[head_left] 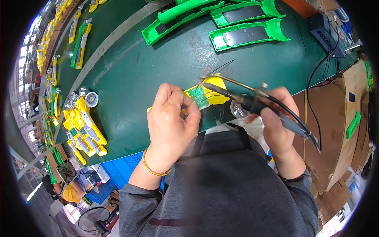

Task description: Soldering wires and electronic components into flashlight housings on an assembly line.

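My left hand (171,114) is closed over the near end of a yellow plastic housing (219,98), thumb and fingers pressed together at its edge. Set in that housing is a small green circuit board (198,97), with thin red and black wires rising beside it. What else the left fingertips may pinch is hidden. In my right hand (278,124) is a soldering iron (252,104), with a thin metal wire-feed tube (237,83) clamped along it. The iron's tip hovers over or touches the board's upper edge; I cannot tell which.
Green plastic half-shells (248,36) lie along the far side. Yellow assemblies (85,132) with wires are stacked at the left, by a round clear lens cup (91,99). Another cup (238,110) sits near my right hand. A blue-grey box (325,35) and cardboard (329,130) stand right.
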Demonstrator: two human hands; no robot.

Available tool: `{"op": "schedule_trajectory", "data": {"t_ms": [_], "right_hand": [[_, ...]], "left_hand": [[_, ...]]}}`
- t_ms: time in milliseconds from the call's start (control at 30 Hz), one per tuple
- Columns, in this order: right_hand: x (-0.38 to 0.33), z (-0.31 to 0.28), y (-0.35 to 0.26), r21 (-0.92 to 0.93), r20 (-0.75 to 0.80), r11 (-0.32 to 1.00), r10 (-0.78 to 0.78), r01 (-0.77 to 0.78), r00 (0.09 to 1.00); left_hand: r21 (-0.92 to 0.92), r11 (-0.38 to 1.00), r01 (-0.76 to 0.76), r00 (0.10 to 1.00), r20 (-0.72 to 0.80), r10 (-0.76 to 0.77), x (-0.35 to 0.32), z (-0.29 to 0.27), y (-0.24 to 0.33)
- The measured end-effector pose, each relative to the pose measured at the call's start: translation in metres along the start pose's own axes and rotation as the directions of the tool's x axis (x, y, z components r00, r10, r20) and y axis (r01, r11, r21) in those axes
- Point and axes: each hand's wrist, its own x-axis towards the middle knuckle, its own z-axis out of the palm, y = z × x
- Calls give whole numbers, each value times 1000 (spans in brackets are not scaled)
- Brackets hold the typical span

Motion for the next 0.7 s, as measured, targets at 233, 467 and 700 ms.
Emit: {"op": "schedule_trajectory", "data": {"t_ms": [233, 467, 700], "right_hand": [[20, 38, -2, 249, 22, 969, -3, -3, 1000], [41, 58, 19, 383, 111, 923, -1, -42, 994], [39, 58, 19, 321, 113, 945, 22, -58, 993]], "left_hand": [[-4, 1000, 4, 1000, 10, -4, 0, -4, 5], [-112, 992, 61, 997, 49, -56, -6, -17, 11], [-220, 942, 252, 918, 363, -160, -36, -61, -1]]}}
